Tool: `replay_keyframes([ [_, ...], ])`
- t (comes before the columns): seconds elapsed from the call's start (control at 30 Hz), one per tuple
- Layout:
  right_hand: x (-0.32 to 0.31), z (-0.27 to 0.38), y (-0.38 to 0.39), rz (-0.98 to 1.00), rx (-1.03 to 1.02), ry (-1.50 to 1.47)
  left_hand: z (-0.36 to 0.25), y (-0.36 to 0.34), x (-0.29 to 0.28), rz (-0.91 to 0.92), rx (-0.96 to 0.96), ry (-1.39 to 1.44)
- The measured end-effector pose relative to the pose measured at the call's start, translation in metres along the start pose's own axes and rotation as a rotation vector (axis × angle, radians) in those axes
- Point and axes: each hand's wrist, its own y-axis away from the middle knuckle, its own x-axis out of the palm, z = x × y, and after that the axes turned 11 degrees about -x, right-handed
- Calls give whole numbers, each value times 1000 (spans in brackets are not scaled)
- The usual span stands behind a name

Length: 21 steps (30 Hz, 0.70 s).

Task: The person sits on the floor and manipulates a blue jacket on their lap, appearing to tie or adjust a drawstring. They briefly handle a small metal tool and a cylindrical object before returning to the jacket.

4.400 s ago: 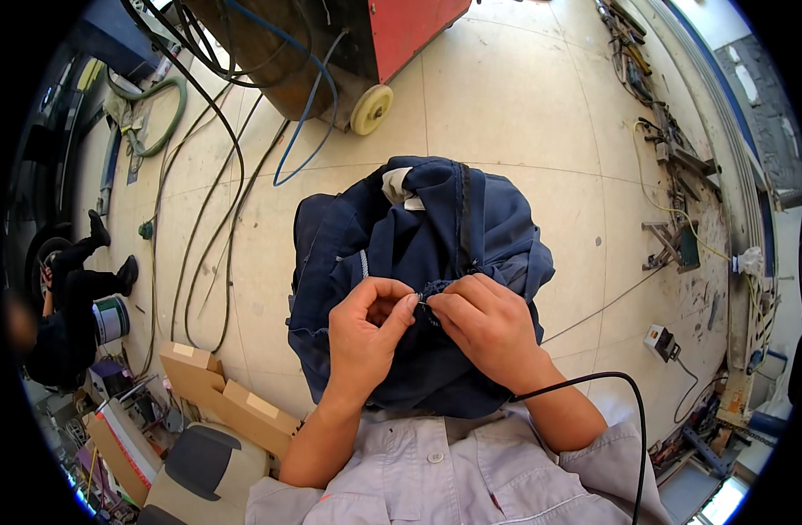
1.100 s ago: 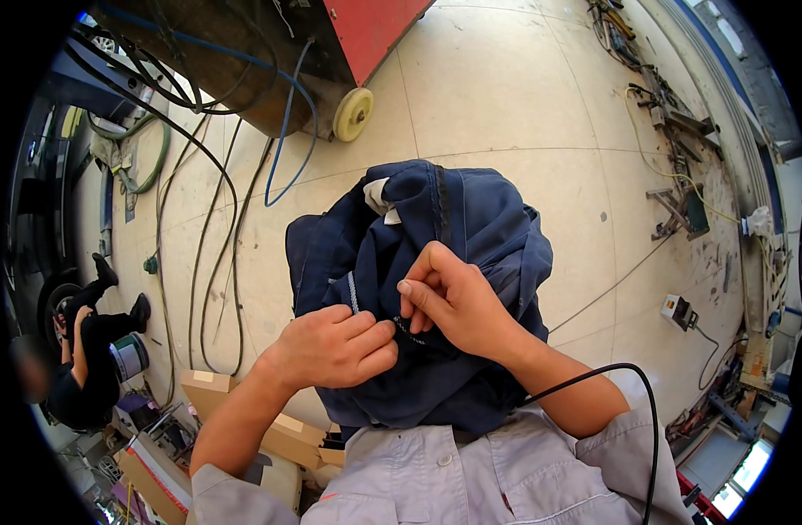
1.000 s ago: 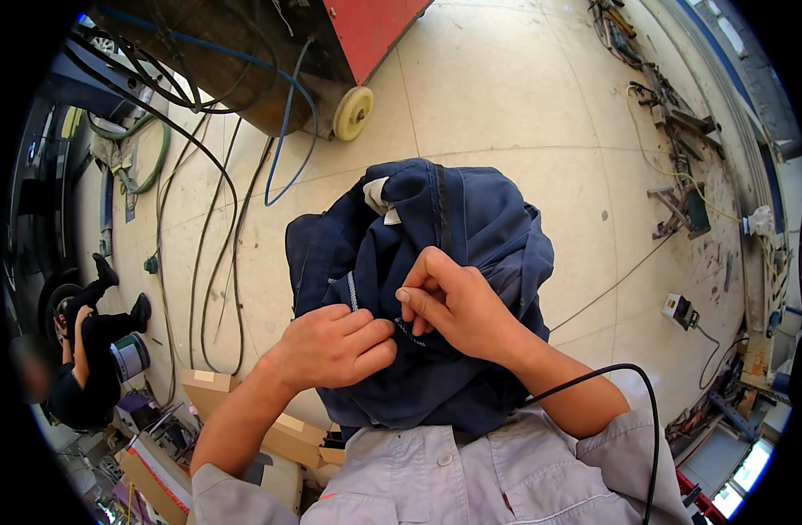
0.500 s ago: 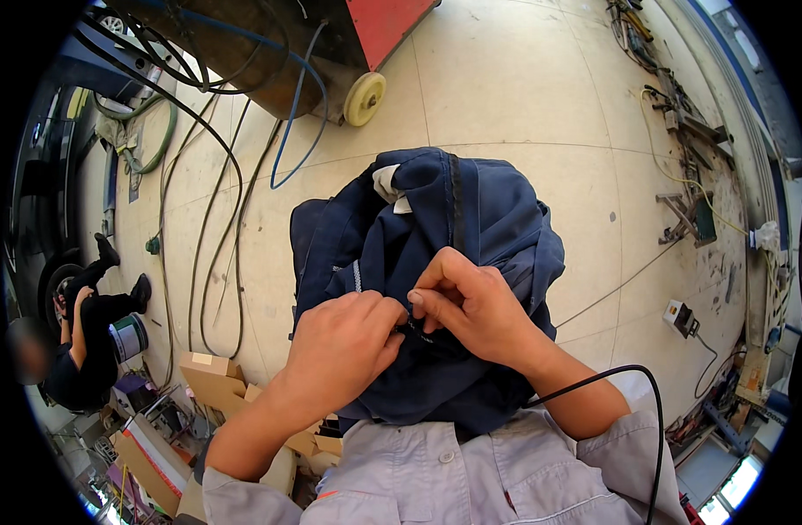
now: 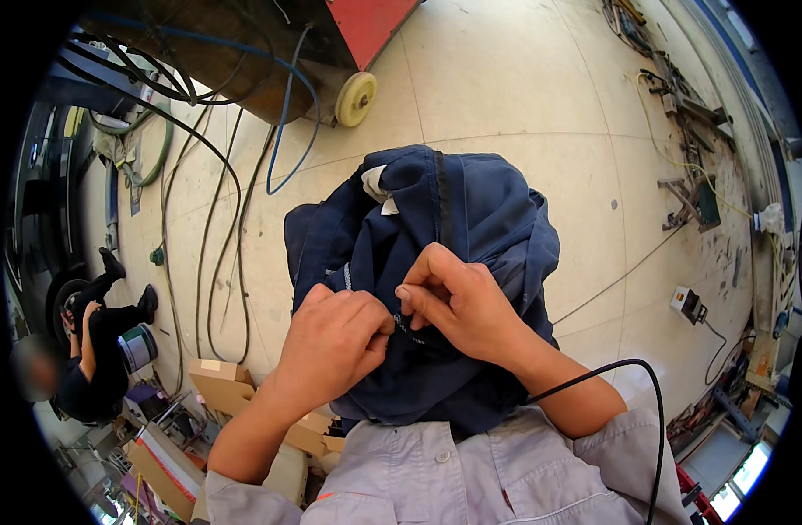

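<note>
The grey work shirt (image 5: 409, 490) has a pale round button (image 5: 443, 456) at the front. Its sleeves (image 5: 624, 451) end near the elbows, and a black cable (image 5: 658, 407) crosses the right one.

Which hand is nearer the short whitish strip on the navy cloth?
Left. The left hand is just below the short whitish strip in the picture; the right hand is off to its right, with navy cloth showing between.

Our left hand (image 5: 331, 339) has rolled over, its back now facing up; our right hand (image 5: 464, 306) has turned thumb side up. Since a moment ago, we have drawn them slightly apart.
</note>
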Motion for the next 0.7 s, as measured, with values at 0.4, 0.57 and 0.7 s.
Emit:
replay_keyframes([
  [0.4, -1, -6, -4, -54, -11, -63, 19, -8, 6, -40, 239, -57],
  [0.57, -4, -3, -4, -58, -12, -61, 20, -11, 2, -91, 330, -229],
  [0.7, -8, -5, -2, -8, -51, 33, 23, -13, 1, -114, 409, -316],
])
